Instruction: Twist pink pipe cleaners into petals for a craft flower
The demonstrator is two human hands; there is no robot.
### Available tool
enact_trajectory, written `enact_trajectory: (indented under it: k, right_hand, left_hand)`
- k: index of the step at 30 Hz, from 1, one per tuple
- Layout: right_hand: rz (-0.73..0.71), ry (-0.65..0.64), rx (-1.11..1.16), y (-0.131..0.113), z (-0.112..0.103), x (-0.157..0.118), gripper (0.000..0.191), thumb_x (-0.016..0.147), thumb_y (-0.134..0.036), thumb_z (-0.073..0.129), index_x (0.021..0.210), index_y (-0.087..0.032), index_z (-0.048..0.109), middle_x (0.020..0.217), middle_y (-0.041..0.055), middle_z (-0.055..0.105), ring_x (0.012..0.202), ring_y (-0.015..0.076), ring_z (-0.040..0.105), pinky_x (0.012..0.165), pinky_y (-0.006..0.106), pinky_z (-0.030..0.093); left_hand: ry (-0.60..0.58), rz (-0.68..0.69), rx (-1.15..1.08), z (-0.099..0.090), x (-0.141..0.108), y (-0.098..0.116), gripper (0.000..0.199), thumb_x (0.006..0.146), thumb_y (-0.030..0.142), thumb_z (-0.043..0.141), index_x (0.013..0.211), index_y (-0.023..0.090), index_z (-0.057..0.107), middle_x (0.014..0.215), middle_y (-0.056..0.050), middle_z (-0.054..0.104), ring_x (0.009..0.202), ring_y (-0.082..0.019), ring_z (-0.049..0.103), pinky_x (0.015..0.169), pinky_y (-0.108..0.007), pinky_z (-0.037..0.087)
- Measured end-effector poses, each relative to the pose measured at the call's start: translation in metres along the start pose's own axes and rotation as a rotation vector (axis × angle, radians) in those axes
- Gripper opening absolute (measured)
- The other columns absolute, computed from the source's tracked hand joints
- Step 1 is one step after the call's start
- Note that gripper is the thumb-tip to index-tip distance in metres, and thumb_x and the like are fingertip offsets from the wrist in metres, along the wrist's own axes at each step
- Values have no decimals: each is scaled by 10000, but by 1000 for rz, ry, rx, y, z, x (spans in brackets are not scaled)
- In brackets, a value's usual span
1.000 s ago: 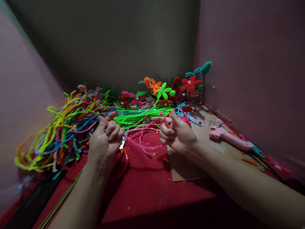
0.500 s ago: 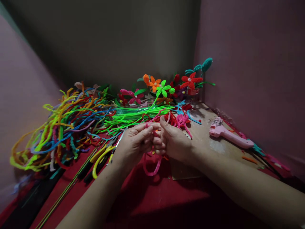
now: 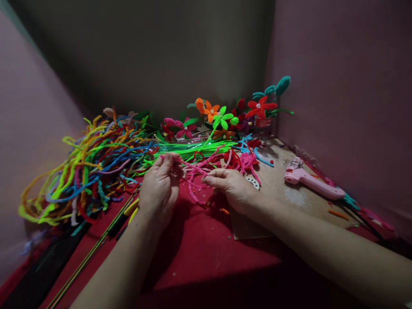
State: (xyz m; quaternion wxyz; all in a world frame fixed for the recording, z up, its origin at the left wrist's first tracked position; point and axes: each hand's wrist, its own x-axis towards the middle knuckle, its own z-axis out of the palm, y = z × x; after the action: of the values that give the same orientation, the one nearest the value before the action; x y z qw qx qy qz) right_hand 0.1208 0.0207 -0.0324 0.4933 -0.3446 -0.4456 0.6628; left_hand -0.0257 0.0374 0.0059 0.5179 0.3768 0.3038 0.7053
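Because the fuzzy pink strand (image 3: 193,166) spans the space between your hands, in front of the green stems (image 3: 196,150), it seems you pinch it at two places to keep that short run under control. Your left hand (image 3: 162,182) is curled, thumb and forefinger closed together with a speck of pink at the tips, so it appears to grip one end. Your right hand (image 3: 233,186) is narrowed to a pinch on the strand, its forearm crossing the brown board (image 3: 289,204). A pink loop dangles below, over the red cloth (image 3: 212,257). The tangled coloured strands (image 3: 93,167) lie to your left and the pink tool (image 3: 313,184) rests on the board to your right, probably to leave the middle free for your fingers, while the fuzzy flowers (image 3: 221,119) stand at the back, likely out of the way. Hard to make out is where your strand ends, since other pink pieces lie behind it and your curled fingers cover its tips. Your left forearm hides most of the yellow handles (image 3: 131,210), your right hand partly covers the white disc with holes (image 3: 253,182), and the dark item (image 3: 48,266) at lower left runs out of frame.
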Motion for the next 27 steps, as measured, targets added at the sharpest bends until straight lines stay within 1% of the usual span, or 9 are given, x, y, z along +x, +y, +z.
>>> enact_trajectory:
  k: [3,6,8,10,14,16,19,22,27]
  right_hand:
    - [-34,17,-137,-2,0,-1,164,681,-262,651,622,-126,581,577,-8,550,486,62,435,479,208,328]
    - [-77,28,-246,-2,2,-3,143,732,-218,578,618,-134,559,587,6,573,501,73,481,484,202,356]
    - [-112,43,-273,-1,3,-4,126,743,-200,557,629,-147,548,545,-20,537,471,67,463,455,192,345]
    - [-120,30,-289,0,5,-5,108,756,-196,536,660,-157,564,494,-47,489,421,61,423,414,187,312]
    - [-51,-43,-406,1,10,-6,210,773,-224,524,581,-155,575,395,-55,434,348,59,367,377,200,250]
    - [-7,-66,-449,1,12,-7,251,769,-225,530,527,-158,544,381,-49,435,347,65,385,390,208,266]
    - [-3,-126,-486,5,14,-9,283,771,-201,511,491,-169,484,380,-50,430,353,69,391,404,214,278]
    - [-8,-180,-507,10,16,-9,294,765,-197,512,480,-177,442,373,-58,399,341,67,357,385,221,246]
    - [65,-211,-500,11,19,-7,233,742,-187,564,513,-163,524,365,-60,420,329,63,365,382,217,266]
  left_hand:
    - [26,-22,-36,-2,3,0,189,818,142,538,649,105,614,652,-12,591,535,-64,509,518,-173,429]
    - [64,-126,-126,-4,6,1,236,839,154,505,626,108,595,622,-17,597,558,-73,544,546,-177,447]
    - [80,-167,-177,-3,5,2,208,831,154,518,638,118,586,594,-1,582,567,-76,558,563,-176,456]
    - [82,-162,-201,-2,4,2,188,824,162,528,647,125,578,566,15,559,543,-71,547,589,-182,468]
    - [22,-199,-193,0,1,4,212,853,206,482,672,133,562,527,28,498,505,-74,514,603,-225,483]
    - [-27,-222,-188,1,-1,5,213,864,220,465,692,132,555,511,40,451,461,-66,470,509,-201,444]
    - [-59,-190,-172,1,-4,7,208,860,241,483,701,121,542,495,59,380,398,-38,373,390,-156,322]
    - [-53,-142,-154,2,-7,9,206,848,257,511,705,112,538,505,66,362,374,-16,320,359,-144,252]
    - [-70,-106,-134,2,-7,11,179,851,207,507,706,110,545,522,55,388,369,-15,315,348,-151,238]
